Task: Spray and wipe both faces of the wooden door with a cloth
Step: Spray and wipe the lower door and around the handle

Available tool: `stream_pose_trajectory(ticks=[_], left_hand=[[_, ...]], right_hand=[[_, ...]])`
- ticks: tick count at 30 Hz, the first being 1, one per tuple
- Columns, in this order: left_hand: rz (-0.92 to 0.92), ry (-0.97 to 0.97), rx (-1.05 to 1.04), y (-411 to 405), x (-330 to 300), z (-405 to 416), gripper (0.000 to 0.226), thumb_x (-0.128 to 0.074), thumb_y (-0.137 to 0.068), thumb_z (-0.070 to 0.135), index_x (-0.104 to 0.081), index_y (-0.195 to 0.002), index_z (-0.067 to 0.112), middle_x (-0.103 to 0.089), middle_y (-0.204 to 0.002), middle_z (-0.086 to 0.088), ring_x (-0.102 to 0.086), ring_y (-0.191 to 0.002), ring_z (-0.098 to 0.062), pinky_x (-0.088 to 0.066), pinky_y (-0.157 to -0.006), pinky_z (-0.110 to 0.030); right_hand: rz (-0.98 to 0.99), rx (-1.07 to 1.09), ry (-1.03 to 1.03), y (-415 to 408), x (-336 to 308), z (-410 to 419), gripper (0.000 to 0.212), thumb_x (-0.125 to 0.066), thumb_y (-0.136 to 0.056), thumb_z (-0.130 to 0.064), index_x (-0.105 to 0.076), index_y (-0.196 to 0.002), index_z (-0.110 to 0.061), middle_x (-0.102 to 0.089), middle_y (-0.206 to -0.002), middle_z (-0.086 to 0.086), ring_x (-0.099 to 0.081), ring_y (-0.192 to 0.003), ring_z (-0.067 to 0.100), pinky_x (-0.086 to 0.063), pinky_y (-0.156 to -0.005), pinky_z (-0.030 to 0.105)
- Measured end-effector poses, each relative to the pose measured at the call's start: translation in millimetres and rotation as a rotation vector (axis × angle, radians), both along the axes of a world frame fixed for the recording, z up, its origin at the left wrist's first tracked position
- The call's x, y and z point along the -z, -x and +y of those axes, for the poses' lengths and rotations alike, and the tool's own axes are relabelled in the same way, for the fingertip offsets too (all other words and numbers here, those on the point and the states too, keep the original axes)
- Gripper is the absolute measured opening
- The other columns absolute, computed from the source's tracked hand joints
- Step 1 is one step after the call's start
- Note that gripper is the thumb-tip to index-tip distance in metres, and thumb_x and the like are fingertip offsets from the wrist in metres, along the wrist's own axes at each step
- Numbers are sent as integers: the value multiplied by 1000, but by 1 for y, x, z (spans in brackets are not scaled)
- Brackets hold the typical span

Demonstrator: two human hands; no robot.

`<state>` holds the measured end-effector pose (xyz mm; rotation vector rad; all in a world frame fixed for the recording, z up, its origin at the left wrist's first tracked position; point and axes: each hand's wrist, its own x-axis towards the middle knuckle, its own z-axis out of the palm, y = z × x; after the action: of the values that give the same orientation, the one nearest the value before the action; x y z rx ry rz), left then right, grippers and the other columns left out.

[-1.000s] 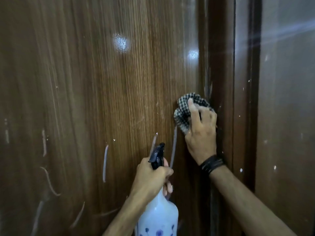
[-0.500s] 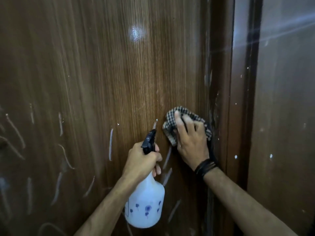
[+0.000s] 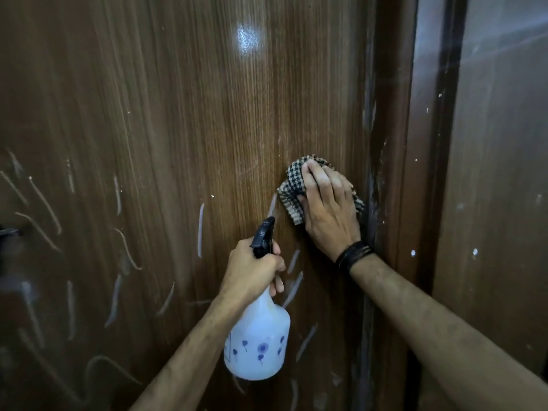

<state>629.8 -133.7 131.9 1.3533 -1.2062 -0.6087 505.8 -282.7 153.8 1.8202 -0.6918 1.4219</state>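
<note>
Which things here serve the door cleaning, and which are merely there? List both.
In use: brown wooden door; checked cloth under right hand; white spray bottle in left hand.

Merely there: black wristband; dark door frame.

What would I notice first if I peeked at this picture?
Probably the checked cloth that the right hand presses flat against the wooden door, close to its right edge. Just below it, the left hand grips a white spray bottle dotted with little blue flowers. You would also spot the pale streaks scattered over the lower left of the door.
</note>
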Motion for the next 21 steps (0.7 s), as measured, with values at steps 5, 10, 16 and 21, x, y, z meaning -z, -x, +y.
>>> stream_pose_trajectory(ticks=[5, 10, 16, 21], left_hand=[[-16, -35, -30, -3, 15, -3, 19, -58, -86, -9, -57, -81, 10, -56, -52, -1, -59, -48, -24, -45, -48, -32], [-18, -49, -58, -6, 25, 5, 17, -58, -85, -10, -59, -87, 7, -58, -57, -4, -60, -48, -26, -45, -48, -31], [-17, -60, -74, -12, 32, 12, 15, -58, -88, -9, -60, -93, 4, -58, -61, -5, -60, -51, -24, -46, -48, -31], [3, -100, -91, -21, 45, 20, 14, -57, -89, -9, -60, -99, 1, -59, -64, -7, -59, -52, -23, -47, -51, -32]], right_hand=[[45, 0, -52, 3, 74, -7, 65, -57, -95, -13, -28, -153, -6, -32, -154, 12, -34, -141, 31, -27, -118, 49], [44, 2, -87, 0, 81, -1, 66, -58, -93, -11, -30, -152, -6, -33, -154, 12, -35, -140, 31, -29, -116, 51], [97, -65, -88, -27, 3, 12, 55, -42, -103, -25, -29, -153, -7, -30, -159, 11, -25, -147, 29, -20, -121, 47], [266, -25, -70, -14, 67, 8, 59, -40, -103, -22, -20, -157, -8, -17, -164, 10, -12, -152, 27, -17, -122, 45]])
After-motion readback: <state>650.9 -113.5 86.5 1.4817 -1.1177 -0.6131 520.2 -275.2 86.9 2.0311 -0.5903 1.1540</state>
